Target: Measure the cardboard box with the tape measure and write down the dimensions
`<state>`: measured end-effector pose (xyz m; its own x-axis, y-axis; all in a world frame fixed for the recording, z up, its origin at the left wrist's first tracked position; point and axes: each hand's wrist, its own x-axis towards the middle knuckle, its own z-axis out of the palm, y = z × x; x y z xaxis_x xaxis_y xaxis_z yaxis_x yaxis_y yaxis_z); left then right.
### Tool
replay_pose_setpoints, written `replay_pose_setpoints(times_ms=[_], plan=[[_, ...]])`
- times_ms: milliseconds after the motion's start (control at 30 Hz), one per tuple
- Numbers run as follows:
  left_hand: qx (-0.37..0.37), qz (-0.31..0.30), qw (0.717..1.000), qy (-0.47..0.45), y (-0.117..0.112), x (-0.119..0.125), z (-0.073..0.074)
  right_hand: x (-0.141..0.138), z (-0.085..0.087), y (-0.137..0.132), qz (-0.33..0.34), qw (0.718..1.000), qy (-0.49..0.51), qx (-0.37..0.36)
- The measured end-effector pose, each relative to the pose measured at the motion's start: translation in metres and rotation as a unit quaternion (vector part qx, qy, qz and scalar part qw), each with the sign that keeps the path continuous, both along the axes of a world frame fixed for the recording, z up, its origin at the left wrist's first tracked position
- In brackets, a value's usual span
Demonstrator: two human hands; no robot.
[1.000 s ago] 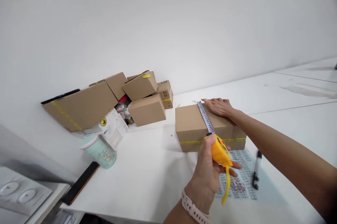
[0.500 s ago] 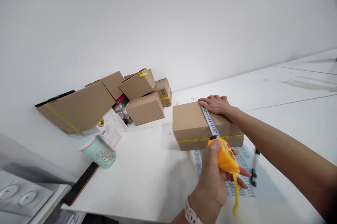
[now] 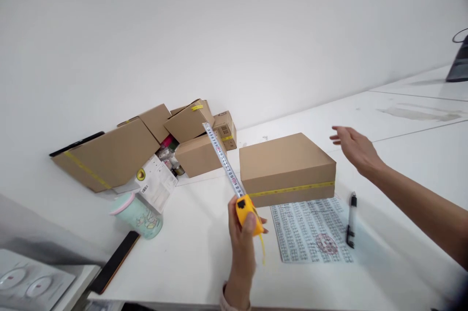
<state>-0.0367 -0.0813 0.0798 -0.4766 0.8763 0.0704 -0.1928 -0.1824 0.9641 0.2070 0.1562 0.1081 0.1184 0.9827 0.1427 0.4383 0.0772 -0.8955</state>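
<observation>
A yellow tape measure (image 3: 249,214) is gripped in my left hand (image 3: 242,242), its metal blade (image 3: 224,160) pulled out and pointing up and to the left, clear of the box beside it. A cardboard box (image 3: 285,162) with a yellow tape strip along its front side lies on the white table. To the right of that box, my right hand (image 3: 356,147) is raised with fingers stretched out and nothing in it. In front of the box lies a printed sheet (image 3: 303,235) with a red stamp, and a black-and-clear pen (image 3: 351,221) rests at its right side.
Several cardboard boxes (image 3: 109,155) are stacked at the back left against the wall. Near them are a white carton with an avocado picture (image 3: 157,184) and a mint-green cup (image 3: 141,216). A dark object (image 3: 458,62) stands at the far right.
My left hand has drawn the tape measure leftward off the box, its blade still out. My right hand has let go of the box top and moved right.
</observation>
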Motion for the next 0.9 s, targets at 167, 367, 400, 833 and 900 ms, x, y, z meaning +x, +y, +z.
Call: replay_pose_setpoints(times_ms=[167, 367, 400, 833, 900], plan=[[-0.031, -0.052, 0.998, 0.016, 0.022, -0.036, -0.003, 0.011, -0.025, -0.037, 0.165, 0.977, 0.107, -0.081], [0.016, -0.079, 0.996, 0.034, 0.060, -0.051, 0.046, -0.008, 0.027, -0.032, 0.131, 0.990, -0.030, 0.030], [0.020, -0.082, 0.996, 0.037, 0.067, -0.053, 0.053, -0.011, 0.035, -0.027, 0.108, 0.991, -0.066, 0.043], [0.050, -0.053, 0.994, 0.081, 0.085, -0.044, 0.060, -0.057, 0.038, 0.040, 0.000, 0.963, -0.216, 0.161], [0.062, -0.074, 0.991, 0.091, 0.073, -0.026, 0.049, -0.061, 0.038, 0.047, -0.005, 0.958, -0.221, 0.183]])
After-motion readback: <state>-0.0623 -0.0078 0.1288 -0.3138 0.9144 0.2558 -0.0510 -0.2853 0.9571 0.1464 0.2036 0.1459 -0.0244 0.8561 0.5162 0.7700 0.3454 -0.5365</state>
